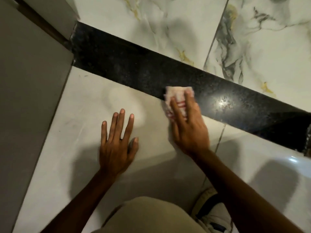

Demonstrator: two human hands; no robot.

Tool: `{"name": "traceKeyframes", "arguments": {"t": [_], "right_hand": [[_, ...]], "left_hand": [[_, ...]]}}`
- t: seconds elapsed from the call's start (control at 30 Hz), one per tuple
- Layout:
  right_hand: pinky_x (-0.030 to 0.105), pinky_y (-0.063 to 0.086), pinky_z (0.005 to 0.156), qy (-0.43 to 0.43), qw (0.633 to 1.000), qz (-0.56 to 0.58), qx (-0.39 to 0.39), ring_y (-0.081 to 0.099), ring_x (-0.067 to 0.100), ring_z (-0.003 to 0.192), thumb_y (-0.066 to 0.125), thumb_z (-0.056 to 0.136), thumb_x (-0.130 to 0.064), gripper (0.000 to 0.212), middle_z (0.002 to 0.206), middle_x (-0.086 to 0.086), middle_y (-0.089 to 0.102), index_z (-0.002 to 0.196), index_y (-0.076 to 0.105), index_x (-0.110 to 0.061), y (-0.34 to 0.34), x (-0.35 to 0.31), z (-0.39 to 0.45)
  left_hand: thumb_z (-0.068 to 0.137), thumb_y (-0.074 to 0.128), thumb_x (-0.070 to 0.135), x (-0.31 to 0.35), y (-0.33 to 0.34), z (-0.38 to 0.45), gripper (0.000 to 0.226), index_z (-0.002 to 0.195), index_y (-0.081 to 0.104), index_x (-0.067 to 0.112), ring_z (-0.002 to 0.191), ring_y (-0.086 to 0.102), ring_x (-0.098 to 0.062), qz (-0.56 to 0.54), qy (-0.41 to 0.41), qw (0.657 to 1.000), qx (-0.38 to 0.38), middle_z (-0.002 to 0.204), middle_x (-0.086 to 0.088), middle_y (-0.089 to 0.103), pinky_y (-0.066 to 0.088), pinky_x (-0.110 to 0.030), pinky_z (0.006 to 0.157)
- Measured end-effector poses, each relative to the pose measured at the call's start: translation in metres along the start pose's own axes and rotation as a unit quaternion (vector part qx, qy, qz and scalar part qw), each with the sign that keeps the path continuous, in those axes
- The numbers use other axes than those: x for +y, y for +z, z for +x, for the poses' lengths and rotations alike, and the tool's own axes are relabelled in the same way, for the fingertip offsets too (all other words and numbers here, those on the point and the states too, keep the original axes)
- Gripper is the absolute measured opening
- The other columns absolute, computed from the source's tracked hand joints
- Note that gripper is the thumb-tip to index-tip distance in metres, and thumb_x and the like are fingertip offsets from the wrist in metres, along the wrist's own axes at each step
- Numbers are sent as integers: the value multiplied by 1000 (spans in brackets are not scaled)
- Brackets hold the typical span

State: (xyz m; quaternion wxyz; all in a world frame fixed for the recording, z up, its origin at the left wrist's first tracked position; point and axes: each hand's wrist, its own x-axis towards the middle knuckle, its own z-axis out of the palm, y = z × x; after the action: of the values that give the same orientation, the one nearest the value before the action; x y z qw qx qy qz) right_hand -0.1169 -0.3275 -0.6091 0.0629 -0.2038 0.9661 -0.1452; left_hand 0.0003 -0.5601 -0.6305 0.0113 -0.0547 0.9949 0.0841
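Just below the black granite strip [134,64], on the pale floor tile [80,115]: left hand [116,145] flat, palm down, fingers straight and slightly spread, clear of the strip. Further right, right hand [188,125] pressing palm down on a white red-striped cloth [176,93], fingers straight, parted over it. Left of the strip, a grey panel [30,98]; well below it, a beige-clad knee [151,214]; beyond it, veined marble tiles [260,47]. Cloth bunched, straddling the strip's near edge, long axis across the strip.

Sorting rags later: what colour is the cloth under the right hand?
The cloth is white with red stripes; the head view shows it.
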Motion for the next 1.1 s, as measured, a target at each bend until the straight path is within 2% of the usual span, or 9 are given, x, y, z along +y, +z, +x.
{"name": "traceKeyframes", "arguments": {"t": [0.1,0.2,0.43,0.5,0.63,0.77,0.83,0.97,1.1], "right_hand": [[60,40,129,134,989,-7,67,22,42,165,40,114,-38,61,179,24,14,171,27,-21,-3,13,22],[56,31,135,197,974,18,109,17,40,167,38,114,-42,61,179,24,14,171,27,-24,6,-14,85],[50,16,141,-138,990,9,-31,12,35,169,35,116,-44,61,181,19,13,172,22,-24,29,-82,85],[50,18,139,-140,989,-4,-43,13,34,169,37,115,-44,61,181,17,11,172,22,-27,21,-58,48],[62,34,132,-10,1000,-14,4,22,42,165,41,114,-41,61,180,20,13,171,27,-26,7,-22,49],[52,20,140,67,996,5,58,13,38,169,33,115,-42,62,180,22,12,172,22,-24,15,-67,130],[48,13,141,11,999,31,14,8,36,170,36,114,-42,66,181,20,7,173,15,-21,26,-101,164],[46,12,140,-247,965,11,-92,5,34,170,41,116,-37,65,182,17,4,174,13,-25,30,-126,156],[44,12,138,-213,974,-37,-72,3,28,168,36,116,-42,62,182,15,9,173,16,-30,12,-72,114]], "left_hand": [[112,32,47,3,4,4,68,173,27,17,170,20,-33,2,-16,1000,18,182,-15,21,15,-59,138],[112,36,45,0,10,4,69,174,26,18,170,17,-31,3,-38,999,37,182,-15,20,12,-56,139],[111,36,47,4,6,6,69,173,29,17,169,20,-34,22,-119,991,49,181,-18,22,15,-58,138],[111,32,48,3,5,6,70,174,25,18,170,17,-34,17,-121,992,38,182,-17,19,15,-60,137],[111,27,55,5,9,10,72,174,23,20,170,15,-36,11,-187,981,45,183,-16,17,15,-64,137],[110,30,56,6,16,11,74,175,21,23,171,13,-36,9,-201,978,49,184,-15,14,13,-63,137],[108,35,53,5,18,10,74,175,19,24,171,11,-33,9,-209,976,57,184,-13,12,10,-62,137],[110,33,54,5,19,10,72,174,25,21,171,14,-33,4,-238,968,82,183,-14,17,13,-63,137],[110,38,50,7,15,11,74,175,20,21,172,9,-32,-6,-244,967,75,185,-13,12,13,-64,137]]}}
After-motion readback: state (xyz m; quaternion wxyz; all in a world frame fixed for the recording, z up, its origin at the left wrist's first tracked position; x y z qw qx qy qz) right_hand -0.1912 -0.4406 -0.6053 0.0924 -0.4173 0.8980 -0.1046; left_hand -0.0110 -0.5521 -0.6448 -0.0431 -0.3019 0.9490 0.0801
